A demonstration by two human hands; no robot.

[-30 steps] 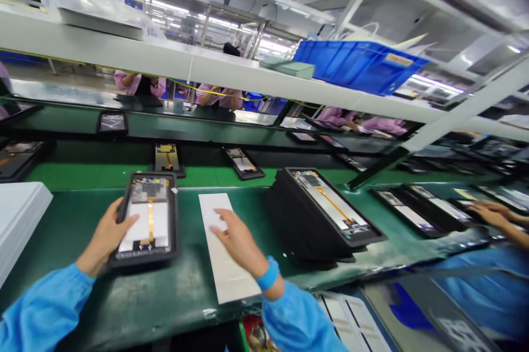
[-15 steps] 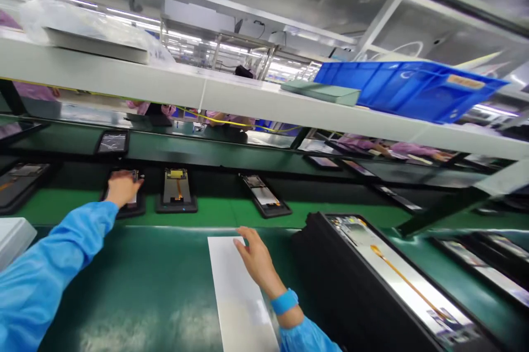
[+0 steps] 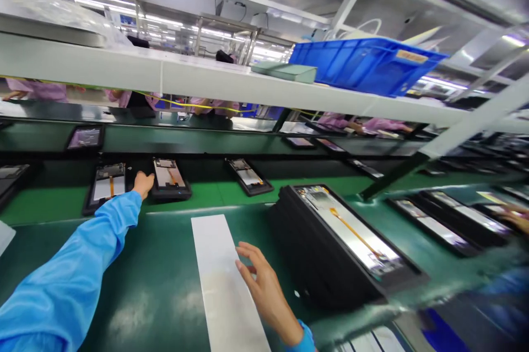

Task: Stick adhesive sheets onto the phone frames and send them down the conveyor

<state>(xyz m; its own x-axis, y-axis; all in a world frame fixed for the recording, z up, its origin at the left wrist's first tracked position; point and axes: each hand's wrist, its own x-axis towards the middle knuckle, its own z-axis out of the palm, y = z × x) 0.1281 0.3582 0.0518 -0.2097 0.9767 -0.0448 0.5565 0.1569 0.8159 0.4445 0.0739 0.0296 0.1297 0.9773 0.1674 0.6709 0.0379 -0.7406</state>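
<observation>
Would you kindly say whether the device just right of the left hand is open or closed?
Open: the device shows its inner board and orange cable.

Smooth paper strip [image 3: 225,288], glossy sleeve [image 3: 78,269]

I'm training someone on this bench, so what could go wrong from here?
The left hand is at the side of an open tablet, so a careless grab might snag its exposed orange ribbon. The right hand, by the white strip, is also near the stack of tablets; a sideways bump could shift it.
</observation>
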